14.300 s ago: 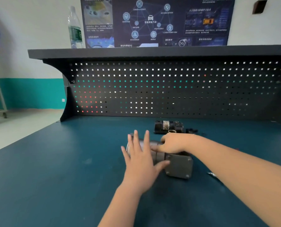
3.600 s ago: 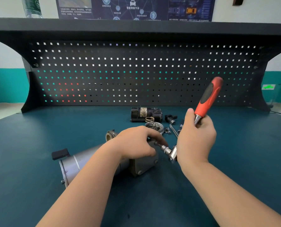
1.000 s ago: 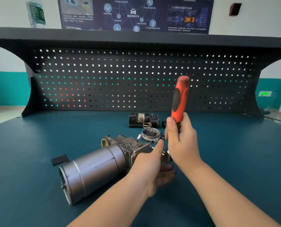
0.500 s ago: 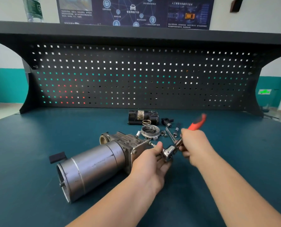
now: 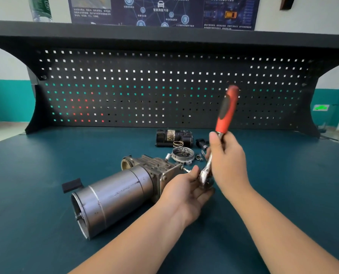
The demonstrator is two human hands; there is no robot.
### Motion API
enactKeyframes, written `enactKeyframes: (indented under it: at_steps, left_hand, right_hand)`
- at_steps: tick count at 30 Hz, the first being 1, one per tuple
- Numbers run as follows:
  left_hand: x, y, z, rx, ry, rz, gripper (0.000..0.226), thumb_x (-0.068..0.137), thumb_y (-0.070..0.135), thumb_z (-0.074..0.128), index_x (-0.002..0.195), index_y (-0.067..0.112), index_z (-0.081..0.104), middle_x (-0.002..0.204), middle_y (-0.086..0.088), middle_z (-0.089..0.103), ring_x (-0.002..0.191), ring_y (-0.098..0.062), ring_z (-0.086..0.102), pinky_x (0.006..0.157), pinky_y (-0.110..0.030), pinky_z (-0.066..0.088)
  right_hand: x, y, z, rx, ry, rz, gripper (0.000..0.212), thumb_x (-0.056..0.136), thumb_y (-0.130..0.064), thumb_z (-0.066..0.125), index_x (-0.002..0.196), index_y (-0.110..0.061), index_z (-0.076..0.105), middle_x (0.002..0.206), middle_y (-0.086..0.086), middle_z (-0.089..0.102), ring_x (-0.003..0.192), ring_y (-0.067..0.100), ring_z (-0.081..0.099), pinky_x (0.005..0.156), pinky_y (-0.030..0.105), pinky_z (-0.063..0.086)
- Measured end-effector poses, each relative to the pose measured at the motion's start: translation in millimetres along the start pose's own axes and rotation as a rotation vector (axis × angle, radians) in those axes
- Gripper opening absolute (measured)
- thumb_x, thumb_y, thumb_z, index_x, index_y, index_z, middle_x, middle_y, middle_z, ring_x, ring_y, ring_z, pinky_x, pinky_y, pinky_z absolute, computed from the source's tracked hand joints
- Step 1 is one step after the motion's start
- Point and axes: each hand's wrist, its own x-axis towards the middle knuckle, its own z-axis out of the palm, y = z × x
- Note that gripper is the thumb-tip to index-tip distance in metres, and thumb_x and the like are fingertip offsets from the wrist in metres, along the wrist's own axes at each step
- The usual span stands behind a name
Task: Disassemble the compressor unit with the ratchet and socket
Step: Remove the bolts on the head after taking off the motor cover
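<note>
Right grip (image 5: 227,159): clamped round ratchet (image 5: 222,131), handle upright.
Left grip (image 5: 186,187): fingers relaxed, cupping ratchet head beside compressor unit (image 5: 121,190) on tabletop (image 5: 46,175).

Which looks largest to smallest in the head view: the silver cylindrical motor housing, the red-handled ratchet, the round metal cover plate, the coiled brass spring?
1. Silver cylindrical motor housing
2. Red-handled ratchet
3. Round metal cover plate
4. Coiled brass spring

The housing lies nearer the camera, which exaggerates its size.
</note>
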Motion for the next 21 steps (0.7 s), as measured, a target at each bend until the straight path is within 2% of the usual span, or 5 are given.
enactKeyframes:
  at_steps: [4, 8, 11, 13, 21]
  left_hand:
    - [0.5, -1.3, 2.0, 0.021, 0.01, 0.004, 0.016, 0.094, 0.016, 0.056, 0.09, 0.002, 0.062, 0.082, -0.014, 0.069, 0.076, -0.024, 0.065, 0.068, -0.036, 0.052]
    - [0.8, -3.0, -0.7, 0.028, 0.019, 0.025, 0.021, 0.09, 0.017, 0.062, 0.098, -0.002, 0.065, 0.087, -0.016, 0.07, 0.077, -0.026, 0.067, 0.061, -0.034, 0.056]
    - [-2.0, -2.2, -2.8, 0.029, -0.039, 0.008, 0.016, 0.092, 0.01, 0.057, 0.089, -0.002, 0.067, 0.074, -0.014, 0.069, 0.065, -0.022, 0.069, 0.056, -0.03, 0.059]
    - [-2.3, -0.8, -3.5, 0.018, -0.049, -0.007, 0.021, 0.094, 0.006, 0.051, 0.082, -0.001, 0.066, 0.068, -0.013, 0.068, 0.06, -0.022, 0.067, 0.056, -0.031, 0.059]
    - [0.8, 0.2, -0.5, 0.026, 0.007, -0.011, 0.011, 0.094, 0.01, 0.054, 0.097, 0.001, 0.06, 0.077, -0.016, 0.068, 0.075, -0.026, 0.064, 0.066, -0.037, 0.054]
  right_hand:
    - [9.8, 15.0, -3.4, 0.348, 0.011, 0.763, 0.027, 0.097, -0.025, 0.052, 0.074, -0.012, 0.051, 0.061, 0.004, 0.056, 0.03, 0.007, 0.041, 0.033, 0.017, 0.028]
    - [5.3, 0.8, -4.6, 0.068, -0.021, 0.058, 0.026, 0.093, -0.038, 0.052, 0.071, -0.024, 0.052, 0.059, -0.008, 0.056, 0.048, 0.005, 0.047, 0.053, 0.027, 0.04]
    - [-6.7, -14.8, -6.7, -0.086, -0.195, -0.574, 0.012, 0.091, -0.035, 0.05, 0.08, -0.034, 0.046, 0.064, -0.02, 0.048, 0.061, 0.0, 0.047, 0.06, 0.008, 0.034]
    - [-11.2, -13.4, -4.4, -0.108, -0.236, -0.647, 0.013, 0.092, -0.033, 0.05, 0.081, -0.035, 0.043, 0.066, -0.022, 0.046, 0.06, 0.001, 0.048, 0.059, 0.006, 0.033]
    - [11.6, 16.5, -7.5, 0.323, -0.009, 0.743, 0.027, 0.095, -0.024, 0.055, 0.072, -0.01, 0.053, 0.057, 0.005, 0.049, 0.034, 0.01, 0.035, 0.034, 0.018, 0.026]
